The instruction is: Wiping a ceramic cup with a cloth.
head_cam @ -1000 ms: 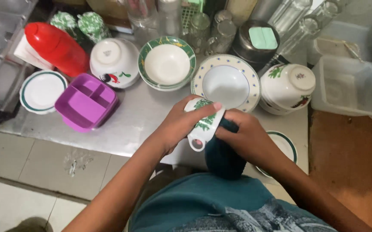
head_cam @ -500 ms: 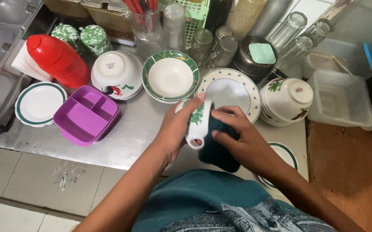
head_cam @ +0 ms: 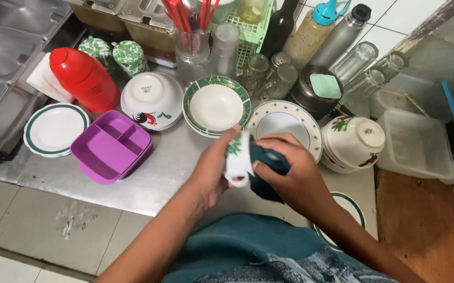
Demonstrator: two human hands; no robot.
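The left hand [head_cam: 214,170] grips a white cup with green leaf print [head_cam: 238,160], held on its side above the front edge of the steel counter [head_cam: 148,183]. The right hand [head_cam: 290,175] is clenched around a dark teal cloth [head_cam: 269,173], pressed against the cup's open end; part of the cloth hangs below the fingers.

Just beyond the hands lie a speckled-rim plate [head_cam: 284,121] and a green-rimmed bowl [head_cam: 216,106] on its own plate. To the right stands an upturned white bowl with a floral print [head_cam: 353,141]; beside it are clear plastic containers [head_cam: 418,144]. To the left sit an upturned white bowl bearing a rooster picture [head_cam: 151,100], a purple divided tray [head_cam: 112,145], a small green-rimmed plate [head_cam: 54,128] and a red jug lying on its side [head_cam: 83,78].

Along the back stand two green mottled cups [head_cam: 114,52], a glass of red chopsticks [head_cam: 191,36], upturned drinking glasses [head_cam: 366,60], a round dark tin with a pale green square label on its lid [head_cam: 321,89], a dark bottle [head_cam: 280,26] and a bottle with a blue cap [head_cam: 316,31].

Compared with half a second earlier, the same grip persists; the cup has turned slightly and the right hand covers more of the cloth. The view has shifted, so the dishes sit lower in frame.
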